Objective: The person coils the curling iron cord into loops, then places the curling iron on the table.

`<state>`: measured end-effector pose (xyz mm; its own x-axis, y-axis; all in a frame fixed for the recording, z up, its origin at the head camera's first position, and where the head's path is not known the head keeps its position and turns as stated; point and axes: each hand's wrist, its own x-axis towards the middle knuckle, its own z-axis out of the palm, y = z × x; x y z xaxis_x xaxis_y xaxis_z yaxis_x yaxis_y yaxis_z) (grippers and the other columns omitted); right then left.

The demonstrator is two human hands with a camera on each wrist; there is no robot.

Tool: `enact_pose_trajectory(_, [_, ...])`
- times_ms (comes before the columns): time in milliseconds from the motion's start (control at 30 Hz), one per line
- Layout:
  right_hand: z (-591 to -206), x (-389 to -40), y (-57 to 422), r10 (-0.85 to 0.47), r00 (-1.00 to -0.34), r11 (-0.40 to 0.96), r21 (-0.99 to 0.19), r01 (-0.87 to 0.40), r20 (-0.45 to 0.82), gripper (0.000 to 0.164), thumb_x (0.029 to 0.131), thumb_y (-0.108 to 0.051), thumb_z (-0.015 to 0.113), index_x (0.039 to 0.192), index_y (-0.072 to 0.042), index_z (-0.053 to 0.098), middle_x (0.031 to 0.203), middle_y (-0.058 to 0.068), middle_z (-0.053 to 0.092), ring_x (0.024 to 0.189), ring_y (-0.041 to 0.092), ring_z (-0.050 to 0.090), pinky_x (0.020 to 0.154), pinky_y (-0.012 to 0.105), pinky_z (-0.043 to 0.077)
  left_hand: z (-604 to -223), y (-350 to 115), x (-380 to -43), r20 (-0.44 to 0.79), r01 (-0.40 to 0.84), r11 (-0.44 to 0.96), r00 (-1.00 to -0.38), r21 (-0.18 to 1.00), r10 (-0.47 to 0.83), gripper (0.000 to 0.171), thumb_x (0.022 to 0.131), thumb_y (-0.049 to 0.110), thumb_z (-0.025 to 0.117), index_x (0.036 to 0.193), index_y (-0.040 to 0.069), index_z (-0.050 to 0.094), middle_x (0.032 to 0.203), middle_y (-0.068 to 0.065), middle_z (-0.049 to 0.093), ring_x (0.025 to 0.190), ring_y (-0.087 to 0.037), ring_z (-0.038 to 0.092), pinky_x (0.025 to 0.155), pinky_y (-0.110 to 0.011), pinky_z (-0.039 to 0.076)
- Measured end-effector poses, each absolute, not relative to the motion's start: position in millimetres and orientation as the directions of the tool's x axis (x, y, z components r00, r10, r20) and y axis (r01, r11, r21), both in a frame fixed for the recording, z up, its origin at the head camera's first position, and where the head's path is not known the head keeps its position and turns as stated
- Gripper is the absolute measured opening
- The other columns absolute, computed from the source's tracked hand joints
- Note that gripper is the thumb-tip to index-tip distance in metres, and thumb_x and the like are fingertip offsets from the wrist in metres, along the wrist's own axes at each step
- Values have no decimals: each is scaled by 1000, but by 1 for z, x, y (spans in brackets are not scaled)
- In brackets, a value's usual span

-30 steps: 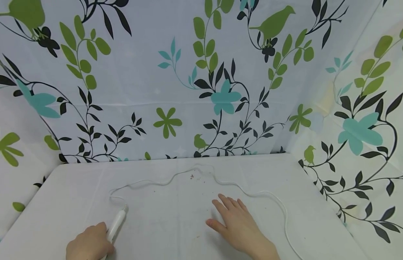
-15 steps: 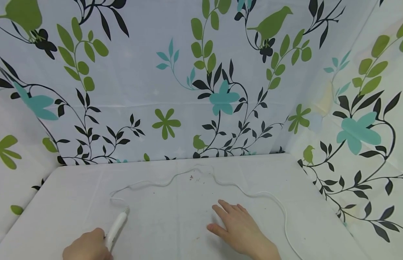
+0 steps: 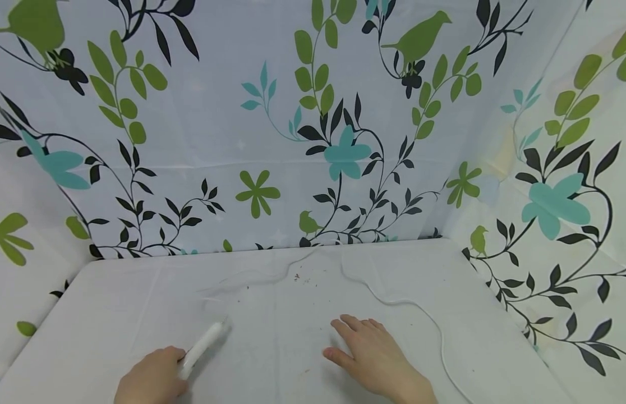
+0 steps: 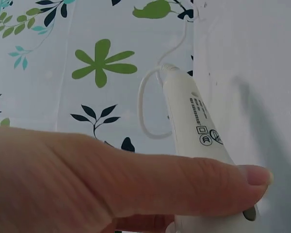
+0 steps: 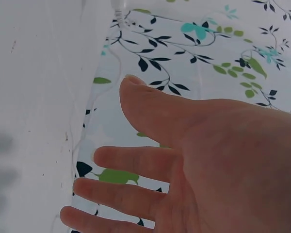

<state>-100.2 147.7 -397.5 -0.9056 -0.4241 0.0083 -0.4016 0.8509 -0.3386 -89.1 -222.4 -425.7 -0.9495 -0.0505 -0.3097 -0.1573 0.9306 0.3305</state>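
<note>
My left hand (image 3: 152, 377) grips a slim white corded appliance (image 3: 204, 345) over the left part of the table. In the left wrist view, the thumb lies across its body (image 4: 194, 121), which carries printed black marks and a grey button (image 4: 250, 213). The cord end tilts away to the far right in the head view; the nearer part is hidden by the hand, so its exact kind cannot be told. My right hand (image 3: 371, 359) holds nothing, fingers spread above the table right of centre; the right wrist view shows its palm (image 5: 223, 170).
The white cord (image 3: 404, 301) loops along the table's back and down its right side. Small brown specks (image 3: 297, 277) lie near the back of the white table (image 3: 262, 359). Patterned cloth walls (image 3: 212, 129) rise behind and at both sides.
My left hand has moved to the right, swinging the appliance's cord end rightward. The left stretch of cord has shifted and looks blurred. My right hand has barely moved.
</note>
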Motion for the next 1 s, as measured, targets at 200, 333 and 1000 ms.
enact_pose_trajectory(200, [-396, -101, 146, -426, -902, 843, -331, -424, 71, 53, 98, -52, 55, 131, -11, 63, 128, 5, 66, 117, 27, 63, 98, 50, 48, -422, -193, -93, -213, -55, 955, -977, 291, 9, 41, 69, 7, 83, 109, 2, 73, 88, -7, 66, 78, -24, 63, 66, -50, 55])
enact_pose_trajectory(333, [-396, -102, 145, -440, -893, 835, -324, -445, 94, 51, 98, -51, 55, 130, -13, 63, 125, 3, 67, 114, 25, 65, 94, 49, 51, -422, -178, -93, -163, 14, 956, -985, 292, 64, 38, 70, 5, 84, 107, 9, 74, 86, -7, 59, 76, -24, 56, 61, -47, 52])
enact_pose_trajectory(1000, [-395, -100, 140, -514, -823, 745, -350, -567, 240, 40, 100, -41, 57, 129, -14, 64, 120, -4, 70, 108, 16, 67, 89, 43, 53, -418, -146, -91, -36, 190, 952, -978, 238, 204, 46, 73, 1, 84, 114, 17, 71, 100, -8, 45, 86, -26, 43, 57, -36, 44])
